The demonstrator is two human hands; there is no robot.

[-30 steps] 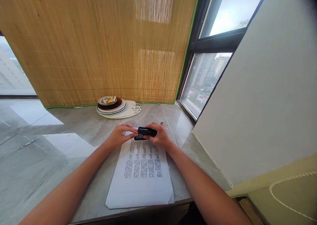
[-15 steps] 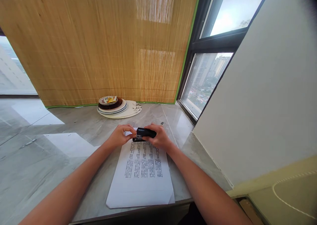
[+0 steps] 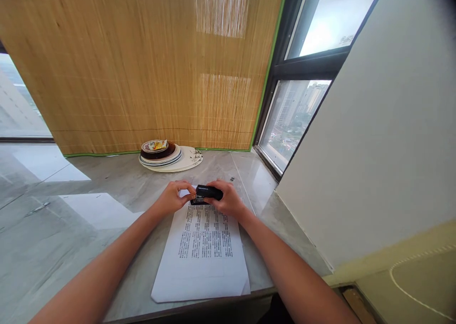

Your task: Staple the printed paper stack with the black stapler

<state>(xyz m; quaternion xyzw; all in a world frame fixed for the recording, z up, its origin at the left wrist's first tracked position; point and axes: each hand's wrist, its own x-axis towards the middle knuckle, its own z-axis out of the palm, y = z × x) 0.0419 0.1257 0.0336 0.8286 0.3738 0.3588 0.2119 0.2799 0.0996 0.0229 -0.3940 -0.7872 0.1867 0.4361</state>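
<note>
A stack of printed white paper sheets [image 3: 203, 252] lies on the grey marble sill [image 3: 71, 219] in front of me. A black stapler [image 3: 206, 192] sits over the far top edge of the sheets. My right hand [image 3: 226, 200] is curled around the stapler from the right. My left hand [image 3: 173, 196] pinches the paper's top edge just left of the stapler's mouth, fingers pressed together.
A pile of plates [image 3: 167, 155], the top one patterned, stands further back against a bamboo blind [image 3: 142, 67]. A dark-framed window [image 3: 295, 105] and a white wall [image 3: 384, 124] close the right side. The sill's front edge runs just under the paper.
The stapler and my right hand have shifted slightly left and down onto the paper's top edge. My left hand has stayed at the paper's edge.
</note>
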